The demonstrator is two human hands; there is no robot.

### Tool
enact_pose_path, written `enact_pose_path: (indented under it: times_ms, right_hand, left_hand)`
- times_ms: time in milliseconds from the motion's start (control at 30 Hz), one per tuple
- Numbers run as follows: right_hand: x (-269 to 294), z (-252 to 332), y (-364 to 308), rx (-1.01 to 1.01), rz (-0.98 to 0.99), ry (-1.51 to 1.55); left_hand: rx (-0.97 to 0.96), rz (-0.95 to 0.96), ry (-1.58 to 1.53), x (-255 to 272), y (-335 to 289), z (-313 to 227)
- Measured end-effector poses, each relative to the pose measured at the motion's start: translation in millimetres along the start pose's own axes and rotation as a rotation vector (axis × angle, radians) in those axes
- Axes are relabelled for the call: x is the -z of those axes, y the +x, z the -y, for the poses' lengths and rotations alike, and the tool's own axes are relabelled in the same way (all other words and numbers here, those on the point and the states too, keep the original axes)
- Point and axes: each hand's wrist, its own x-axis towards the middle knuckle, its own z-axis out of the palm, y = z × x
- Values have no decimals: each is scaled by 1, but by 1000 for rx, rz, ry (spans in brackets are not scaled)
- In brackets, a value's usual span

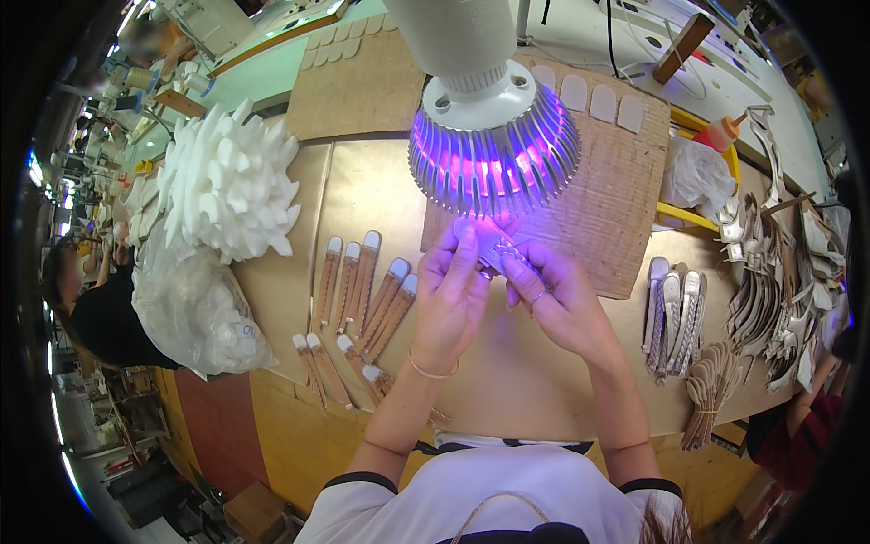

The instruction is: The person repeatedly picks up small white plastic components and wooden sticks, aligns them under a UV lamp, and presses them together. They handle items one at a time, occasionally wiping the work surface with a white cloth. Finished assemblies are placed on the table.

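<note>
There is one view only, from a camera worn on the person's head. It looks steeply down on the bench [507,381] from close above. The lens is a wide fisheye, so straight edges bend near the dark round rim. The forearms enter from 6 o'clock, and the hands [507,290] sit near the centre. A lamp [489,127] hangs very close at 12 o'clock.
</note>
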Motion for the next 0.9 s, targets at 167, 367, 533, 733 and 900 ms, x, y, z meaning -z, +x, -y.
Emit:
enact_pose_path:
  times_ms: [167, 367, 533, 733, 900]
  right_hand:
    - [-2, -2, -1, -16, 18, 32]
    - [-1, 1, -2, -28, 25, -22]
    - [-2, 3, -3, -11, 30, -73]
    - [-3, 2, -4, -24, -30, -27]
    - [0, 1, -4, -22, -25, -78]
  left_hand:
    - [25, -29, -53, 4, -2, 1]
    - [-98, -155, 40, 0, -5, 9]
    - [-208, -211, 187, -4, -9, 12]
    - [-42, -122, 212, 5, 0, 7]
    - [69, -38, 103, 9, -1, 4]
